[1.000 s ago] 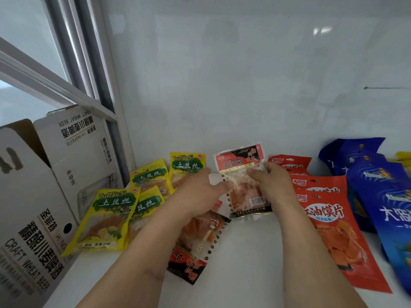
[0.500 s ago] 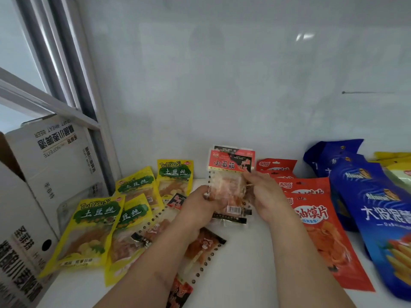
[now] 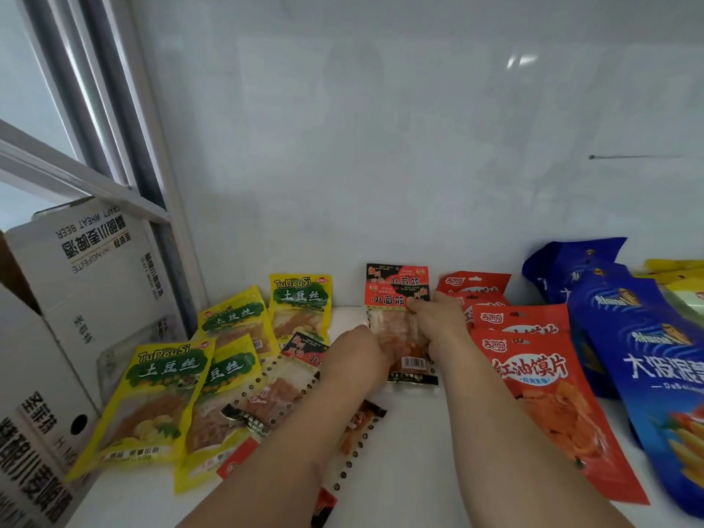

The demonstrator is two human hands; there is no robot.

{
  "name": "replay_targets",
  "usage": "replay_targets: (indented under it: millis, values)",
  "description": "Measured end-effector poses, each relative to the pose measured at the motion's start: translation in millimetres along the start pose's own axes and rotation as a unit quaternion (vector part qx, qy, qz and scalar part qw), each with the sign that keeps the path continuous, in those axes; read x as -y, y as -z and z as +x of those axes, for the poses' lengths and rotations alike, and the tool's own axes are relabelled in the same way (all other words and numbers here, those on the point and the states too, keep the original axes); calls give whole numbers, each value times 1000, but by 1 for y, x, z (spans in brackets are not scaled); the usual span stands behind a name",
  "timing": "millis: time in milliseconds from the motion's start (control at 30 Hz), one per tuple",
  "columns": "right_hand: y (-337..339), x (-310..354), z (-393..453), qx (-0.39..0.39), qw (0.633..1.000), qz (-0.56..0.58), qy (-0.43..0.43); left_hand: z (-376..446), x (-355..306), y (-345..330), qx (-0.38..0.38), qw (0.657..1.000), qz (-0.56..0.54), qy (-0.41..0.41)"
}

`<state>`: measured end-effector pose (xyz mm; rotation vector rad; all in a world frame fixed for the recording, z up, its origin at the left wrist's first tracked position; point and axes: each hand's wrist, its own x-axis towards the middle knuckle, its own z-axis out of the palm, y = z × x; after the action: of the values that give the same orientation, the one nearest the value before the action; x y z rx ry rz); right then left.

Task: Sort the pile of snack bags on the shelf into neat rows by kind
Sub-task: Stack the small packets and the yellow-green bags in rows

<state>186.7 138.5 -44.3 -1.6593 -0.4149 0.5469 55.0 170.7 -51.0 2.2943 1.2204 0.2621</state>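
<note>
Gluten packets, red-and-black headers, clear bodies: we hold two of them between both hands, stacked with the headers staggered, the rear one peeking above the front. A second ago we gripped a single packet; half a second ago a second header showed behind it; now the pair sits further back, its lower edge on or just above the shelf — we cannot tell which.

Left hand: closed against the left edge of the stack, fingers hidden behind it.
Right hand: pinching the right edge, thumb on the front header.

Loose gluten packets: perforated strips, unsorted under and left of our left forearm.
Yellow potato-shred bags: further left of the left hand, roughly overlapped, not yet squared.
Red chip bags: just right of the right hand, already in an overlapping row.
Blue bags: beyond the red ones, well right.

Judgement: a gluten row is begun between the yellow and red groups; the strips under our left arm likely join it next.
</note>
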Motion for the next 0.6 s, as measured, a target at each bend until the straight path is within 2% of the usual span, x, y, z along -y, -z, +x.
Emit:
replay_targets:
  millis: [200, 433, 533, 600]
  values:
    - [-9, -5, 14, -50, 991, -117, 39, -4, 5, 1, -33, 998, 56, -26]
    - [-18, -13, 15, -69, 978, -177, 86, -12, 24, 51, -57, 997, 48, -9]
    - [-22, -10, 6, -66, 959, -247, 123, -19, 44, 69, -70, 996, 64, 4]
    - [-23, -7, -5, -60, 937, -306, 159, -25, 58, 78, -82, 990, 111, 19]
